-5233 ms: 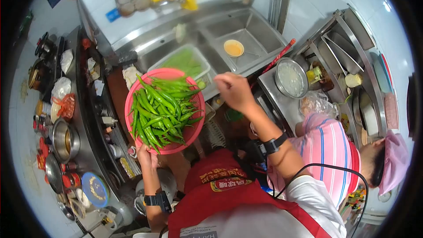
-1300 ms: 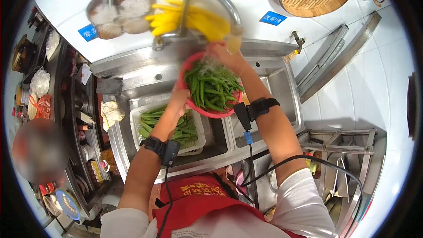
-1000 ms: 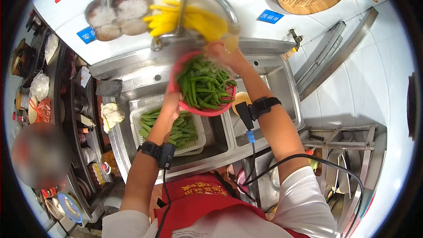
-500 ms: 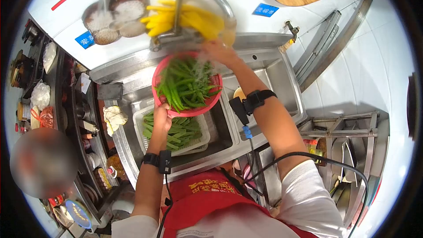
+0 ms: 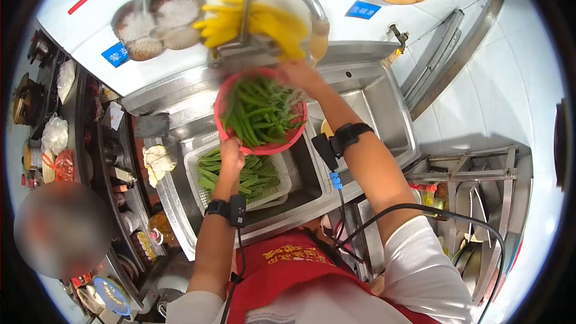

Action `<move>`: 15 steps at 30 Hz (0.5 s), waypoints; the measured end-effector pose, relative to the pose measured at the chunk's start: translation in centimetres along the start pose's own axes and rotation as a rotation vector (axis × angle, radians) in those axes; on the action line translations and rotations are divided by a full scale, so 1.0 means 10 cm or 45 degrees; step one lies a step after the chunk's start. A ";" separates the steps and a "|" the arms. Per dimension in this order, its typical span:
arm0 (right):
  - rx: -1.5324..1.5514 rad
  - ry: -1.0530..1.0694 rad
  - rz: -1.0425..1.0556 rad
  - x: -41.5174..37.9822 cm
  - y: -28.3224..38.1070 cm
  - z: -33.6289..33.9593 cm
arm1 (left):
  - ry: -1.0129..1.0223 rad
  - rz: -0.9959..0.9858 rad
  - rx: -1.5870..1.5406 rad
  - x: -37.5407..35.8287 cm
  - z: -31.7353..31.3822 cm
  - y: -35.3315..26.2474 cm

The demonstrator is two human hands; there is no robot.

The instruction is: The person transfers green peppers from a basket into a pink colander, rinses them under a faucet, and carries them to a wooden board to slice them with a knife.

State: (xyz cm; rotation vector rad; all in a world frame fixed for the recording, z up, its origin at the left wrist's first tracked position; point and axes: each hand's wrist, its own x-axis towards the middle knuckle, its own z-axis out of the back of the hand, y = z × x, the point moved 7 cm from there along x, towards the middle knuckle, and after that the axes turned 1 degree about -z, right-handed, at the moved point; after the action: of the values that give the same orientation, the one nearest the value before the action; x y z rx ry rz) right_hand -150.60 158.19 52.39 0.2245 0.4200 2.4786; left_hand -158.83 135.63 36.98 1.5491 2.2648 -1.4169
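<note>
Two hands grip a round pink plastic colander [image 5: 261, 111] heaped with long glossy green peppers [image 5: 259, 110], held over the stainless steel sink [image 5: 384, 114] beside the curved metal faucet [image 5: 282, 0]. Left hand [image 5: 231, 153] fingers clamp the near rim, right hand [image 5: 300, 76] the far rim. White slotted plastic basket [image 5: 282, 183] of peppers sits just below.

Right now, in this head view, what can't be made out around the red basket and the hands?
- Right hand: its fingers lie behind the red basket rim, so the grip is unclear.
- Left hand: fingertips hidden under the basket.
- Water from the faucet: motion blur hides any flow.
- White tray: its far end is covered by the basket.
- Blue wall label: text too small to read.
</note>
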 end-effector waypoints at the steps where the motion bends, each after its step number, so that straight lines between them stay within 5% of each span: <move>1: 0.543 0.106 -0.252 -0.02 -0.14 -0.10 | 0.015 0.057 -0.005 0.03 0.03 0.04; 2: 1.080 0.220 -0.501 -0.08 -0.17 -0.18 | 0.027 0.119 -0.019 0.05 0.06 0.12; 5: 1.375 0.229 -0.598 -0.08 -0.08 -0.08 | 0.051 0.272 -0.127 0.15 0.04 0.21; 9: 0.725 0.074 -0.461 0.00 -0.18 0.04 | 0.054 0.431 -0.137 0.16 0.05 0.27; 11: 1.607 0.302 -0.686 -0.22 0.06 -0.01 | 0.111 0.495 -0.083 0.16 0.08 0.30; 12: 1.611 0.299 -0.685 -0.17 -0.07 -0.13 | 0.111 0.494 -0.079 0.14 0.04 0.26; 14: 0.738 0.169 -0.291 0.03 -0.17 -0.09 | 0.048 0.470 -0.017 0.10 0.00 0.23; 15: 0.739 0.168 -0.289 0.01 -0.14 -0.08 | 0.048 0.468 -0.016 0.08 -0.01 0.23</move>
State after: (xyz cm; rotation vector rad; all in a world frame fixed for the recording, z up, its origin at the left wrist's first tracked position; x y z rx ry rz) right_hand -150.12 159.18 51.17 0.2290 1.1520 2.1023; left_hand -157.45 136.42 35.17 1.8786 1.8699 -1.2778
